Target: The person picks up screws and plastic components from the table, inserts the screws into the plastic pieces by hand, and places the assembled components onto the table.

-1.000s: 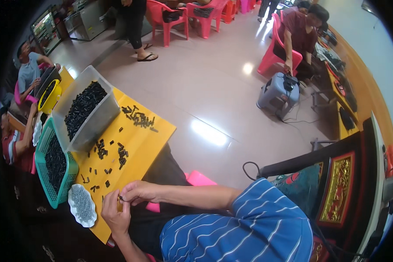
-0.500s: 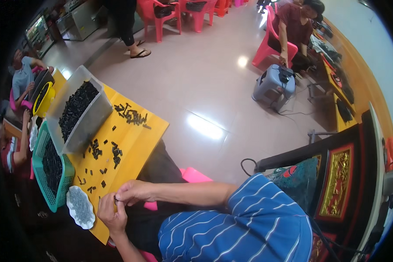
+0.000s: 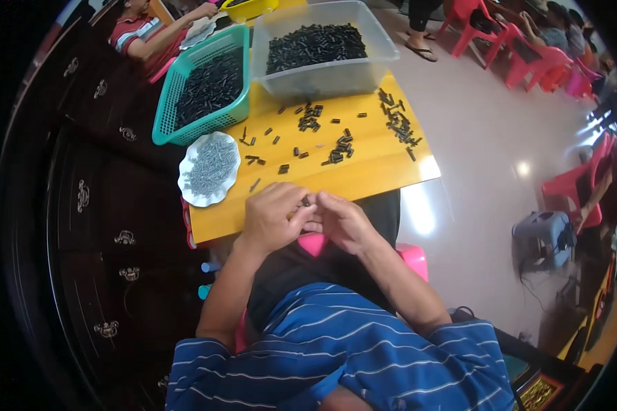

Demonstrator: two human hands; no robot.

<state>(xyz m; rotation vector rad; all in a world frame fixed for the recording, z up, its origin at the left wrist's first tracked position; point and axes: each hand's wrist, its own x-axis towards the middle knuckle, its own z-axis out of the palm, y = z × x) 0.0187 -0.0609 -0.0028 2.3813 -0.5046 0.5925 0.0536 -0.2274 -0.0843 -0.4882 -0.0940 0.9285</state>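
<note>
My left hand (image 3: 273,218) and my right hand (image 3: 346,222) meet at the near edge of the yellow table (image 3: 384,164). Between their fingertips is a small dark piece (image 3: 306,202), mostly covered, its kind too small to make out. Both hands have their fingers curled in. Just beyond them lie scattered short black cylindrical parts (image 3: 297,152), with small heaps (image 3: 341,149) further off. Left of my left hand sits a white wavy-edged plate (image 3: 197,201) holding many thin silvery pins (image 3: 211,164).
A teal basket (image 3: 163,113) of black parts and a clear plastic bin (image 3: 315,85) of black cylinders stand at the back. Dark drawers (image 3: 123,236) line the left. A person in a red shirt (image 3: 134,41) works at far left. Pink chairs (image 3: 548,61) stand far right.
The view has swung left, so the table now faces me squarely. My hands stay together at the table's edge, with the small dark piece still between the fingers.
</note>
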